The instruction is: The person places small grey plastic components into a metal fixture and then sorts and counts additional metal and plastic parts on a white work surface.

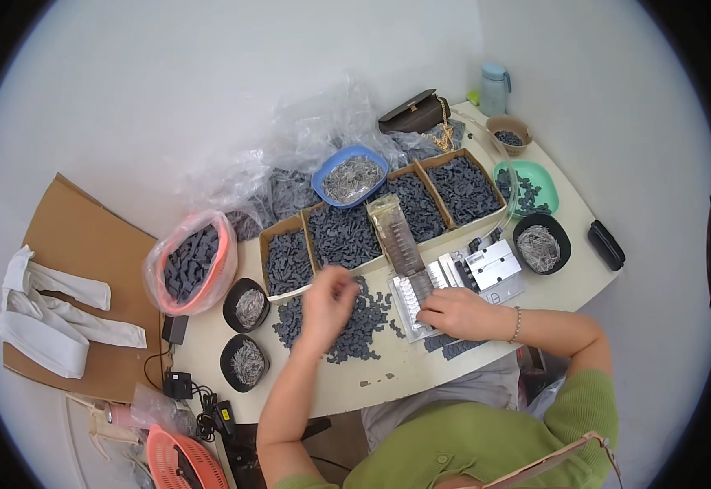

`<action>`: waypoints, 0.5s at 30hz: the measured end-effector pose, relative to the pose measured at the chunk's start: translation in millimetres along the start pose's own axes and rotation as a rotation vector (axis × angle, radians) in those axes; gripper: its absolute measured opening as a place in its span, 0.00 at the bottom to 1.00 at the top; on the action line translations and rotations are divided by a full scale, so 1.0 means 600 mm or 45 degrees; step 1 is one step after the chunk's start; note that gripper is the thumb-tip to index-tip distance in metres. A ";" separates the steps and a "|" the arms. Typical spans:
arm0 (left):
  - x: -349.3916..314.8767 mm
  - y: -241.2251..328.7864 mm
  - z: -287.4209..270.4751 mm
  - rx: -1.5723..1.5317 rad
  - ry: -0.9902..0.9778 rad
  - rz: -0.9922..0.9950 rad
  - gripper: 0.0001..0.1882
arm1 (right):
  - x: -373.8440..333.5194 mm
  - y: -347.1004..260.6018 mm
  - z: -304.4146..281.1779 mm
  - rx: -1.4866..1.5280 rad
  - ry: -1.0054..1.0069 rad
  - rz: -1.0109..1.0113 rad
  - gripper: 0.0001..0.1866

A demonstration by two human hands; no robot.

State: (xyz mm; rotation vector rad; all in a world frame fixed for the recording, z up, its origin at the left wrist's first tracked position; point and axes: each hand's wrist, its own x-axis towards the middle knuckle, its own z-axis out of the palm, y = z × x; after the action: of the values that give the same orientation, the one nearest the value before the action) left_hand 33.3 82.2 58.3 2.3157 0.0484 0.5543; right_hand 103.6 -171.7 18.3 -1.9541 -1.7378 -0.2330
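My left hand (pixel 329 306) is above a loose pile of small dark grey plastic pieces (pixel 359 330), its fingers curled together. Whatever they may pinch is too small to make out. To the right, my right hand (pixel 463 314) rests on a slotted metal fixture (pixel 405 303), fingertips bent down at its right part. What lies under those fingertips is hidden. A clear, ridged plastic strip (pixel 396 236) slopes from a parts box down to the fixture. Beside it sits a silver machine block (pixel 492 262) with a clear hose. Rows of flat dark pieces (pixel 459 349) lie below my right wrist.
Cardboard boxes of grey pieces (pixel 343 236) line the back, with a blue bowl of metal pins (pixel 354 178) on top. Black bowls of pins (pixel 249 306) (pixel 541 246) stand either side. A green bowl (pixel 547 183), black case (pixel 607 244) and pink basket (pixel 227 269) lie farther out.
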 end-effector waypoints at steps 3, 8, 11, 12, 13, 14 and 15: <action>-0.063 0.028 0.060 0.034 -0.112 0.408 0.09 | -0.001 0.012 0.000 -0.013 0.145 0.098 0.07; -0.116 0.059 0.100 0.372 -0.272 0.731 0.12 | 0.004 0.018 -0.017 0.039 0.191 0.131 0.10; -0.131 0.073 0.099 0.531 -0.306 0.806 0.17 | 0.000 0.016 -0.011 0.054 0.161 0.125 0.10; -0.133 0.078 0.098 0.566 -0.294 0.833 0.18 | -0.001 0.016 -0.010 0.061 0.155 0.127 0.09; -0.136 0.081 0.098 0.601 -0.281 0.860 0.20 | -0.002 0.016 -0.008 0.067 0.148 0.129 0.09; -0.137 0.079 0.098 0.599 -0.269 0.855 0.20 | -0.001 0.016 -0.009 0.062 0.143 0.128 0.10; -0.139 0.075 0.099 0.597 -0.257 0.849 0.20 | -0.001 0.016 -0.009 0.058 0.138 0.127 0.10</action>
State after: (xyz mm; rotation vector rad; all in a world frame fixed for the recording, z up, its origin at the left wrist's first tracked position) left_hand -24.0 -5.6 19.8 2.8252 -0.7918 0.6777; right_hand 113.6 -175.2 20.1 -1.9526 -1.5595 -0.2569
